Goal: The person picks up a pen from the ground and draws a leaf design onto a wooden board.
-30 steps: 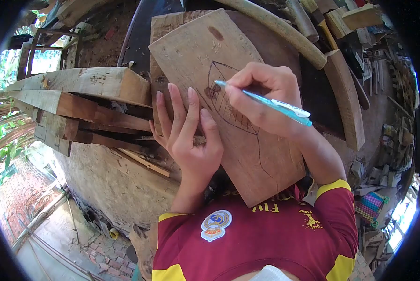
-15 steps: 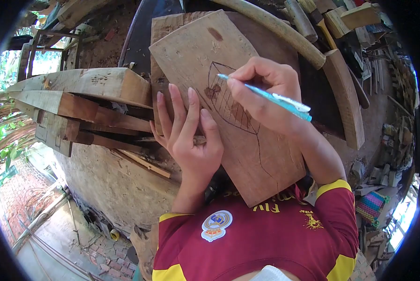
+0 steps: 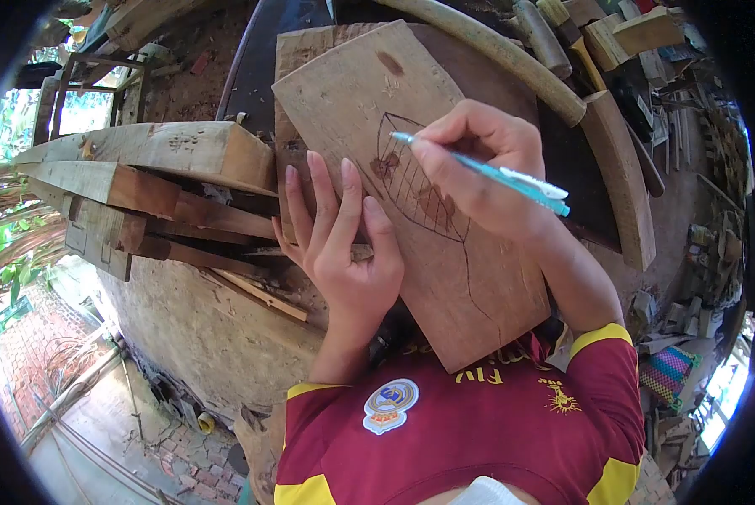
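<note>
A flat wooden board lies at a slant in front of me, its lower end against my shirt. A dark-outlined leaf drawing with a long stem and hatching lines is on its face. Between the fingers of my right hand is a light-blue pen, its tip at the upper part of the leaf. My left hand rests with spread fingers along the board's left edge, over another wooden board underneath. Part of the leaf is hidden by my right hand.
Thick wooden beams are stacked at the left, their ends close to my left hand. A curved pole and a curved timber piece border the work area behind and right. Wood offcuts pile up at the far right.
The pen has tilted slightly, its rear end swinging a little right and down. Its tip stays near the same part of the leaf. My left hand keeps its place on the board.
</note>
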A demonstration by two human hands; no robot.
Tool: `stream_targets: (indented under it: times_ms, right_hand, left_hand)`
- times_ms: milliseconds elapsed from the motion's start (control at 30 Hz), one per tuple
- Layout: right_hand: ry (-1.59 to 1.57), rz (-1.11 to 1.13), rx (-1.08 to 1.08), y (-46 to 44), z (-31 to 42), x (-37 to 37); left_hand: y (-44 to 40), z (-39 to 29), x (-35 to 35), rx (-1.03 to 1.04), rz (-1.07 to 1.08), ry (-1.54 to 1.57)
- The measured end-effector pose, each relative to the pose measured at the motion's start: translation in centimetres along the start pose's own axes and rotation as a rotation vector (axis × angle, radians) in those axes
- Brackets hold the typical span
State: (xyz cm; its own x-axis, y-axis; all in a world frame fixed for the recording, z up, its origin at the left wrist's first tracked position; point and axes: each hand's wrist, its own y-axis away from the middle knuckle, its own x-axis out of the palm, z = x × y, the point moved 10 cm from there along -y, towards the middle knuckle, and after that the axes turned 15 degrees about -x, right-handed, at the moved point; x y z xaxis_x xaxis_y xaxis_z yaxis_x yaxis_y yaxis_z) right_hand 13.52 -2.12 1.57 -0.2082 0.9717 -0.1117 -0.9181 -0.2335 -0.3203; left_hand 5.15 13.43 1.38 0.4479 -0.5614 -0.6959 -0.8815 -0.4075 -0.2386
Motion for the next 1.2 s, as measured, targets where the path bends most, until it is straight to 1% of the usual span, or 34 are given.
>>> stream_targets:
  times_ms: [33, 133, 233, 433, 533, 633, 733, 833, 933, 1033, 1133, 1200]
  right_hand:
    - [-0.028, 0.022, -0.004, 0.0, 0.1, 0.3]
    - [0.081, 0.09, -0.124, -0.5, 0.8, 0.7]
    - [0.093, 0.128, -0.044, -0.4, 0.6, 0.9]
    - [0.105, 0.148, -0.05, -0.4, 0.9, 1.1]
    - [0.134, 0.053, -0.087, -0.3, 0.6, 0.4]
    - [0.117, 0.038, -0.095, -0.3, 0.6, 0.3]
    - [0.108, 0.123, -0.042, -0.5, 0.9, 0.8]
    - [0.145, 0.002, -0.1, -0.4, 0.8, 0.0]
    - [0.137, 0.022, -0.083, -0.5, 0.5, 0.2]
    - [0.153, 0.05, -0.114, -0.7, 1.0, 0.4]
    - [0.123, -0.037, 0.006, -0.5, 0.3, -0.2]
    - [0.148, 0.003, -0.086, -0.7, 0.6, 0.0]
  left_hand:
    - [0.0, 0.0, 0.0, 0.003, -0.002, -0.002]
    - [0.1, -0.1, 0.0, 0.017, -0.004, 0.004]
    - [0.1, 0.0, 0.0, 0.014, -0.002, 0.001]
    - [0.1, 0.0, 0.0, -0.001, 0.008, -0.009]
    - [0.1, -0.1, 0.0, 0.003, 0.008, -0.006]
    - [0.1, 0.1, 0.0, 0.014, 0.002, 0.014]
    - [0.1, -0.1, 0.0, 0.008, 0.006, -0.004]
    - [0.0, 0.0, 0.0, 0.015, 0.004, -0.002]
    - [-0.1, 0.2, 0.0, 0.006, 0.003, -0.017]
    - [-0.1, 0.3, 0.1, 0.01, 0.001, -0.004]
    - [-0.2, 0.3, 0.1, 0.007, 0.004, -0.003]
    - [-0.2, 0.3, 0.1, 0.0, 0.006, -0.008]
